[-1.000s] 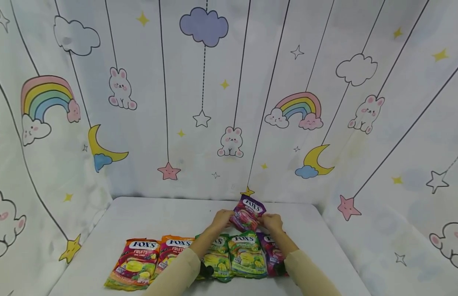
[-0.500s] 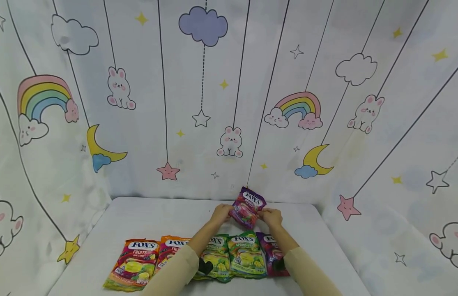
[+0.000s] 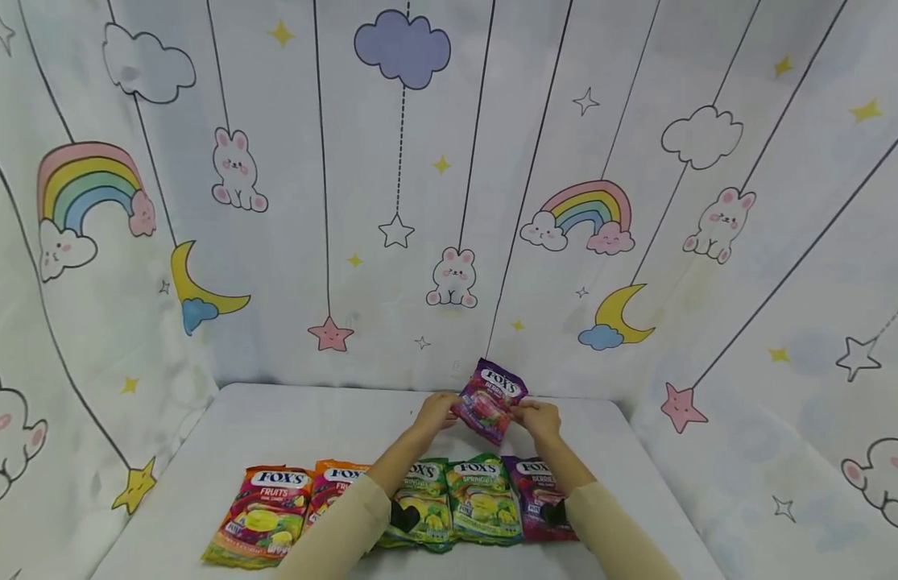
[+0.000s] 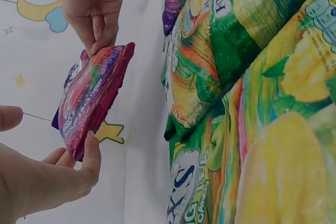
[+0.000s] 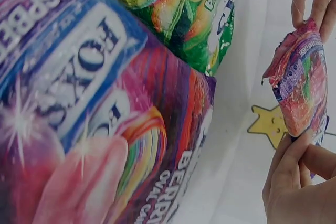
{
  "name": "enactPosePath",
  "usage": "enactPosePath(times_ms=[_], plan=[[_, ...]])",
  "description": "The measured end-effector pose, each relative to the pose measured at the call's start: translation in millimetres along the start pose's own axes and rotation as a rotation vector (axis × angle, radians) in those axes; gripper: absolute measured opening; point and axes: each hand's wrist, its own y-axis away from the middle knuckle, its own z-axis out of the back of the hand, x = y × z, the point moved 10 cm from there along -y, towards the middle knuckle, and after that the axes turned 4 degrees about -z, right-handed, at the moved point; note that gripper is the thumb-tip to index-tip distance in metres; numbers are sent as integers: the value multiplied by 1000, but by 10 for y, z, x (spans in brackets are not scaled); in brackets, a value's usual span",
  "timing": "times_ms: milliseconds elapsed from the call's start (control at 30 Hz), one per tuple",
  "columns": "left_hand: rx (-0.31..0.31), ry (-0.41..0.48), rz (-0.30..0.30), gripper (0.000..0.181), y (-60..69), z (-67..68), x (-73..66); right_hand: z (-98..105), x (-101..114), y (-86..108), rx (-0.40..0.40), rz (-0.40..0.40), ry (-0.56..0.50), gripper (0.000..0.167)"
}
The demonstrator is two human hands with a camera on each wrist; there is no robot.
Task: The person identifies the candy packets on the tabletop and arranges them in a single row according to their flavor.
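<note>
Both hands hold a purple bag of Fox's Berries candy (image 3: 490, 401) above the back of the table. It hangs tilted, its printed front facing the head camera. My left hand (image 3: 434, 417) pinches its left edge, and my right hand (image 3: 539, 423) pinches the right edge. The left wrist view shows the bag's side (image 4: 94, 95) between the two hands. In front lies a row of candy bags: a red-orange Fruits bag (image 3: 263, 515), a second Fruits bag (image 3: 327, 491) partly behind the left sleeve, two green bags (image 3: 485, 499), and a purple Berries bag (image 3: 534, 483) partly behind the right arm.
The white table (image 3: 289, 419) ends at a cloth backdrop (image 3: 391, 354) printed with rabbits, stars and rainbows. More cloth stands along the left and right sides. Close to the right wrist camera, a purple bag (image 5: 94, 103) fills much of the view.
The purple candy bag has risen and shifted slightly right, with both hands moving up along with it. The bags in the row have stayed in place.
</note>
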Motion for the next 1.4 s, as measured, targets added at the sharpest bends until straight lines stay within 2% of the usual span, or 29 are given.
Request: enactPosePath(times_ms=[167, 333, 433, 633, 867, 1100, 1400], plan=[[47, -8, -1, 55, 26, -60, -71, 49, 60, -2, -8, 15, 8, 25], [86, -15, -2, 53, 73, -173, -100, 142, 67, 19, -19, -8, 5, 31], [89, -6, -1, 55, 92, -234, -107, 198, 60, 26, -25, -28, -22, 32], [76, 15, -5, 55, 107, -290, -127, 263, 97, 58, -15, -20, -5, 32], [95, -13, -30, 59, 154, -391, -182, 368, 182, 143, -11, -3, 11, 35], [128, 59, -41, 53, 178, -546, -203, 531, 215, 172, -12, 2, -49, 35], [148, 149, 8, 45, 165, -647, -159, 672, 215, 191, -4, 19, -31, 34]])
